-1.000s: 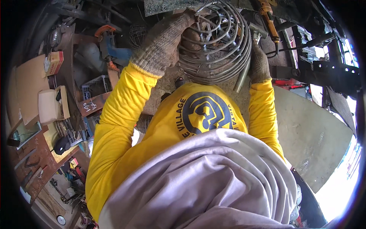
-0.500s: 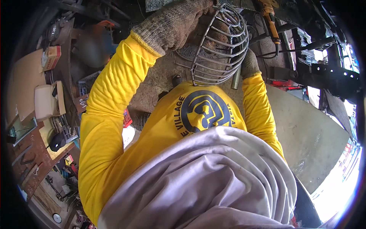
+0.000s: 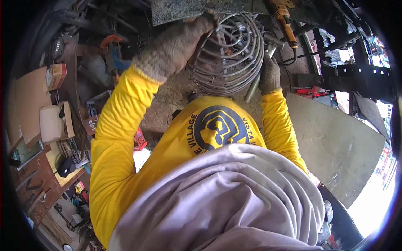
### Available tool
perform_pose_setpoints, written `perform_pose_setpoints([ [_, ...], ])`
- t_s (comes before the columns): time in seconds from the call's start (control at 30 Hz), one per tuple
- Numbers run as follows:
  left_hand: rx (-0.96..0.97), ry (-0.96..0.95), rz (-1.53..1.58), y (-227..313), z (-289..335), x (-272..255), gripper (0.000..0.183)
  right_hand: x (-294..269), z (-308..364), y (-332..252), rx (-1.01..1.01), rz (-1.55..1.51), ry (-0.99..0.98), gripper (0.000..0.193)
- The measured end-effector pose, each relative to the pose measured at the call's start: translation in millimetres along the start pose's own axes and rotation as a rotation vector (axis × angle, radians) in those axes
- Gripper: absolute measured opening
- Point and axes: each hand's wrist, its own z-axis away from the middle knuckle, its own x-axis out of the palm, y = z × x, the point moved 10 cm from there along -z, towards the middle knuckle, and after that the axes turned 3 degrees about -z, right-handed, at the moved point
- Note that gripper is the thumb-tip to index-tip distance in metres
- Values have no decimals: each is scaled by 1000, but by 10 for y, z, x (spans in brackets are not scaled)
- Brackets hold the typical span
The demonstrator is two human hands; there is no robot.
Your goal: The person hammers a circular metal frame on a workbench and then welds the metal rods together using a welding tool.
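Observation:
A rounded cage of bent metal rods (image 3: 228, 75) is in front of my body, its curved bars facing up toward me. My left hand (image 3: 169, 52), in a thick grey-brown knit glove, closes on the cage's upper left edge; its fingertips are partly hidden. On the cage's right side, my gloved right hand (image 3: 271, 77) is wrapped round a hammer with a metal tube handle (image 3: 252, 88). The handle's end points down toward my yellow shirt, and the head lies just above the hand, beside the bars.
A rough metal plate (image 3: 201, 9) spans the top edge. An orange power tool (image 3: 284, 23) with a black cord lies at the upper right. A large flat sheet (image 3: 335, 146) leans at the right. Cardboard boxes (image 3: 52, 121) and an orange-and-blue clamp (image 3: 115, 54) are on the left.
The cage has turned and tipped, showing its rounded bars more face-on. My left hand has moved left and down with its edge. The hammer head now shows, and more of the rough plate.

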Motion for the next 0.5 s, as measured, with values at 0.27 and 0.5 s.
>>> perform_pose_setpoints([
  [0.27, 562, 523, -767, -258, 537, -103, 35, -58, 413, -579, -519, 316, 140, 39],
  [0.5, 346, 677, -502, -188, 700, -416, 22, 132, 875, -884, -786, 807, 175, 32],
])
